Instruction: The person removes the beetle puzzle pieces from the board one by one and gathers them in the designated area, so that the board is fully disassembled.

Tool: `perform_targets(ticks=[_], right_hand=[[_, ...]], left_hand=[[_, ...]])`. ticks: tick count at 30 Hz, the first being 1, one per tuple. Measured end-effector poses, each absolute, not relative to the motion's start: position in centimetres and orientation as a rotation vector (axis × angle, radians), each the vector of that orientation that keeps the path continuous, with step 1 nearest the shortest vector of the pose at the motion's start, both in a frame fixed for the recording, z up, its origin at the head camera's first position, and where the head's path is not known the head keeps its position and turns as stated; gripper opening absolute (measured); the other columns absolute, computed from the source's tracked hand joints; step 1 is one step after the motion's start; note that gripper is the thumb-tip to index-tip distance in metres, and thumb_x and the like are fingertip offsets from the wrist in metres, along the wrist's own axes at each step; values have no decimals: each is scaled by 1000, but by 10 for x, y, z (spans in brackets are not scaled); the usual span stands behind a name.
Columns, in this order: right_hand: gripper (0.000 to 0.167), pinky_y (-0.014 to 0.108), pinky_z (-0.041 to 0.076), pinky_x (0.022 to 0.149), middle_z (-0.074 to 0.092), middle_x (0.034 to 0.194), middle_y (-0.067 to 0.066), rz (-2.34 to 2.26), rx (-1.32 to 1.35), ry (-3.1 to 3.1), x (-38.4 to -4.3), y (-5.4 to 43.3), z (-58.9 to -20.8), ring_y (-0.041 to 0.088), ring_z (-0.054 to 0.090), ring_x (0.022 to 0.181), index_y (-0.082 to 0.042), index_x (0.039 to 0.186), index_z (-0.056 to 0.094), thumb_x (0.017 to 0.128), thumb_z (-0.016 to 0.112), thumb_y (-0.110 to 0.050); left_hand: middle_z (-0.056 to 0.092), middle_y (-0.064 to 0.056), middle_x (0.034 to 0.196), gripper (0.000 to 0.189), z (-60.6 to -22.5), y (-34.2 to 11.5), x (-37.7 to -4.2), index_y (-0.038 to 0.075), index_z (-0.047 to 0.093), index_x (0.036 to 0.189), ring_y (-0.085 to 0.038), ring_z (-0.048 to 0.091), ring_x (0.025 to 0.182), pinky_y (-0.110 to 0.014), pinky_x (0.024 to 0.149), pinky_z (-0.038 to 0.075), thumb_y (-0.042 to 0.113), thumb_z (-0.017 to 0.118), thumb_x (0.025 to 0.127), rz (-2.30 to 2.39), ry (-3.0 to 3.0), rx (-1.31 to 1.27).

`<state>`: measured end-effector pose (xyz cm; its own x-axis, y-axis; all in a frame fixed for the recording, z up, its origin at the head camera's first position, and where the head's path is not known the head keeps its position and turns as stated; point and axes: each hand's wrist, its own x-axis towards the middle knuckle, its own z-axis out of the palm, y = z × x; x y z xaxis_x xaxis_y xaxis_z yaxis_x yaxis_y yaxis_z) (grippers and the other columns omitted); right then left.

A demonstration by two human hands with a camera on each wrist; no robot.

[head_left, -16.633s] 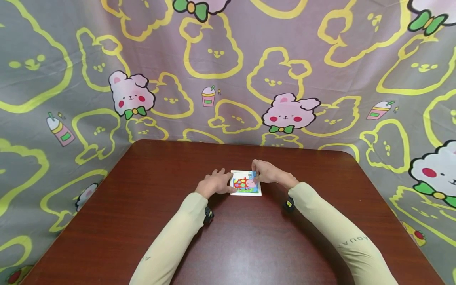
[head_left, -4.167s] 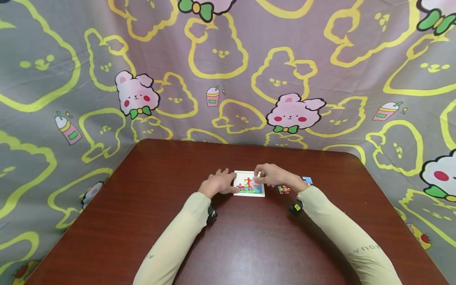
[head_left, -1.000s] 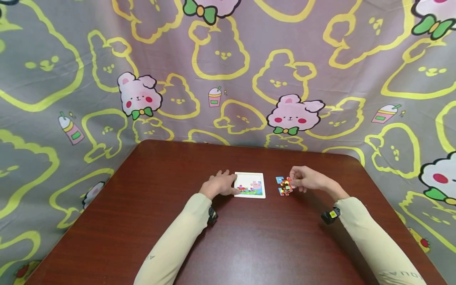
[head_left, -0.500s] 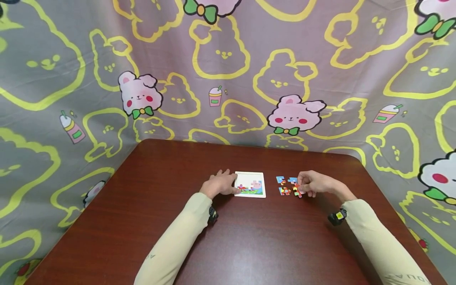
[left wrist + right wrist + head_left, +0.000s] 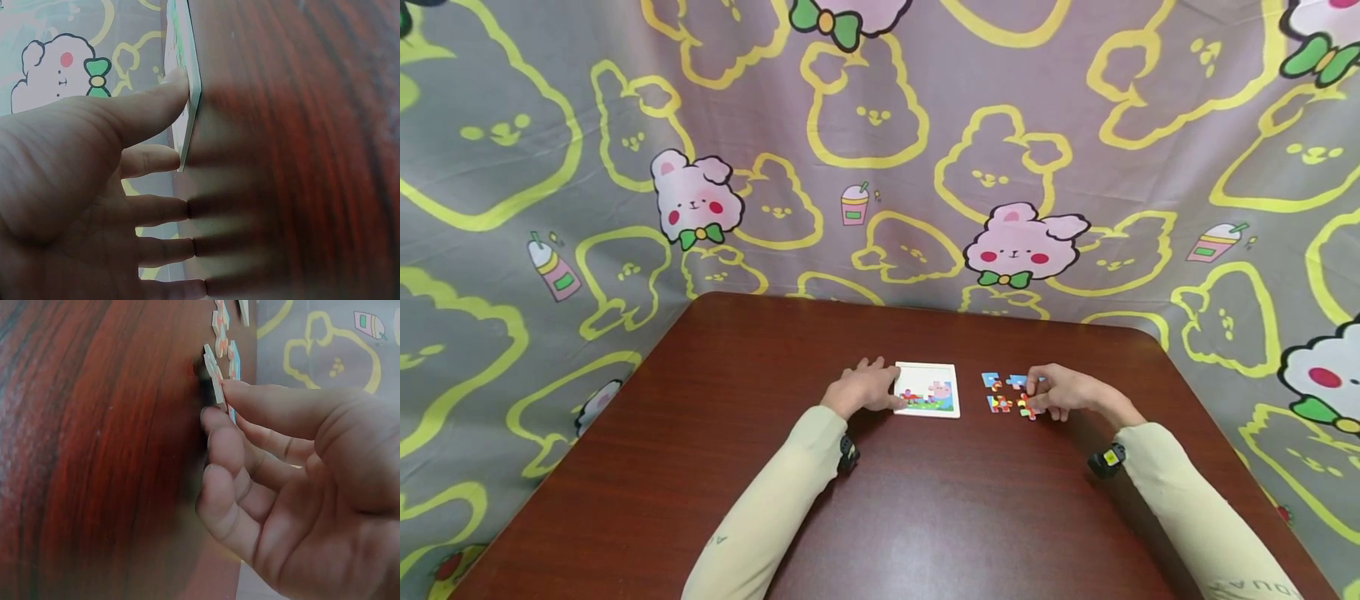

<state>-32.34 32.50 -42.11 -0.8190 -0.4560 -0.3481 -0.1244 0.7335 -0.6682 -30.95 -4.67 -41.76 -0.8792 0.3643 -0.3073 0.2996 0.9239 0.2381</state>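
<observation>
On the desk (image 5: 880,508), the left hand (image 5: 863,388) is noted with fingers spread, its thumb on a white puzzle tray (image 5: 917,377) near the far edge's middle. Towards the right edge, one puzzle piece (image 5: 213,372) is pinched by the right hand (image 5: 1062,390); loose pieces (image 5: 992,382) are laid alongside.

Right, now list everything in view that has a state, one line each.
Puzzle frame: lying flat, partly filled, upper area bare.
Fitted pieces: in the frame's lower part.
Loose pieces: on the table, outside the frame.
Held piece: pinched; whether fully lifted, unclear.
Left hand: outstretched, thumb touching the frame.
Right hand: curled, pinching the held piece.
Curtain: hanging, lightly creased.
</observation>
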Motion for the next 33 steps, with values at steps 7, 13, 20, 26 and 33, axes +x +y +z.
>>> perform_targets(ticks=[7,13,20,26,33], right_hand=[[20,31,48,46,63,72,10,-777,-406,2503,-318,318,-414,16,51,49,-2,98,52,94,66,-15],[19,32,50,48,58,70,5,-787,-464,2552,-319,313,-415,17,52,50,-4,94,56,93,68,-19],[16,36,53,51,59,73,9,-906,-540,2596,-324,295,-417,21,57,54,-5,93,58,93,68,-18],[14,38,54,52,61,78,12,-926,-573,2622,-326,269,-412,24,59,56,-7,95,59,93,67,-18],[17,36,53,53,64,82,12,-870,-623,2631,-330,236,-410,21,61,58,-10,103,61,93,68,-22]], left_hand=[[22,-12,164,72,-418,-48,-309,21,32,155,-40,16,151,-58,119,22,50,59,95,258,2736,494],[22,-12,164,72,-417,-48,-306,22,32,155,-40,16,151,-58,119,22,50,59,95,272,2723,489],[22,-12,163,71,-417,-49,-305,20,32,155,-40,16,151,-59,118,23,50,57,95,247,2732,517],[21,-12,164,71,-417,-51,-304,20,32,155,-40,16,151,-59,119,22,50,58,95,269,2723,500],[23,-13,163,71,-417,-52,-304,20,33,154,-40,17,151,-59,118,23,49,59,95,269,2729,510]])
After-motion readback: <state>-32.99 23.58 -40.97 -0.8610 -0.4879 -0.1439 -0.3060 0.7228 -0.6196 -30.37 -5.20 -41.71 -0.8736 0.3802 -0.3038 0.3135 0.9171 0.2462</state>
